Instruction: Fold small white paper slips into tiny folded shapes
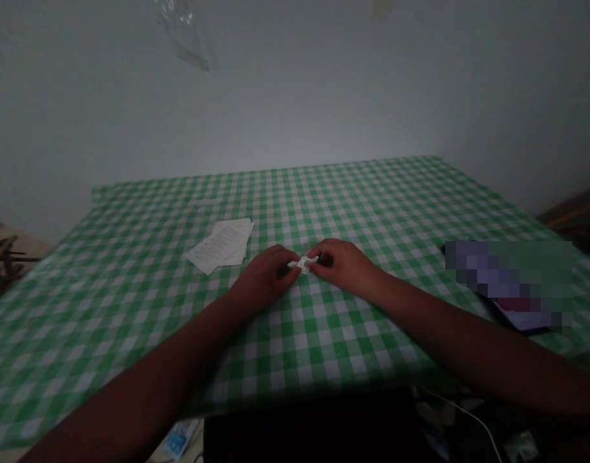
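Observation:
Between my two hands is a small crumpled piece of white paper, just above or on the checked tablecloth; I cannot tell which. My left hand pinches its left end between thumb and fingers. On the other side, the thumb and fingers of my right hand close on the right end. The paper's ends are partly hidden by the fingertips. To the left of my left hand, a few printed paper sheets lie overlapping on the cloth.
A green and white checked cloth covers the table. On the right lies a dark-edged flat device, its surface blurred out. Behind the table stands a pale wall. A white cable and a blue-and-white packet are below the front edge.

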`<state>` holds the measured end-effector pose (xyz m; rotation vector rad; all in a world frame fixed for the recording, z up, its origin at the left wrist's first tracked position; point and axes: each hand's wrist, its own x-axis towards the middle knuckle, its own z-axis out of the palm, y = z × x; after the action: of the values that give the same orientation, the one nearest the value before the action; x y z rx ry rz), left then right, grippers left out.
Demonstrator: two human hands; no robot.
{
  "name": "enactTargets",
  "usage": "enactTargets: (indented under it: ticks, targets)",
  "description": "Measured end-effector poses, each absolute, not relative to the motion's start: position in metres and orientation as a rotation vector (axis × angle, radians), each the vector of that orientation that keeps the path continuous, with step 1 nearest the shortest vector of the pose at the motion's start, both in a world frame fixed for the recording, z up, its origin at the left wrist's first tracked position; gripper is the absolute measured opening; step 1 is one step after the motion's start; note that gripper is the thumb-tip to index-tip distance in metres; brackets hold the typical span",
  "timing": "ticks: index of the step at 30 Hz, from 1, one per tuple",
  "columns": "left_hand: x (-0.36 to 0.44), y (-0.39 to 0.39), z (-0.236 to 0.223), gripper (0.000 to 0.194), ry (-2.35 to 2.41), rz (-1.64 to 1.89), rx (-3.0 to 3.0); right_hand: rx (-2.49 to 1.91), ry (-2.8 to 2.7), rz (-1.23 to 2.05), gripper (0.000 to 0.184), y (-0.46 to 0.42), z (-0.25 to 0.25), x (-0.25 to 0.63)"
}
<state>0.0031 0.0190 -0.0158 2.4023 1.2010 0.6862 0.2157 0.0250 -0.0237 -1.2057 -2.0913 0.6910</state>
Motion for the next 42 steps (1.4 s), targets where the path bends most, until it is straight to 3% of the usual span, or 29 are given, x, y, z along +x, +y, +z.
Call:
enactTargets:
  ticks: [15, 19, 42]
  targets:
    - [0.008, 0.018, -0.018, 0.005, 1.208, 0.849, 2.508, -1.028, -2.229, 0.624, 0.012, 0.013, -0.020, 0.206]
    - [0.007, 0.014, -0.017, 0.006, 1.174, 0.805, 2.584, -0.992, -2.320, 0.583, 0.018, 0.013, -0.019, 0.210]
    - [0.012, 0.008, -0.011, 0.009, 1.349, 0.620, 2.610, -1.045, -2.326, 0.559, 0.011, 0.014, -0.015, 0.208]
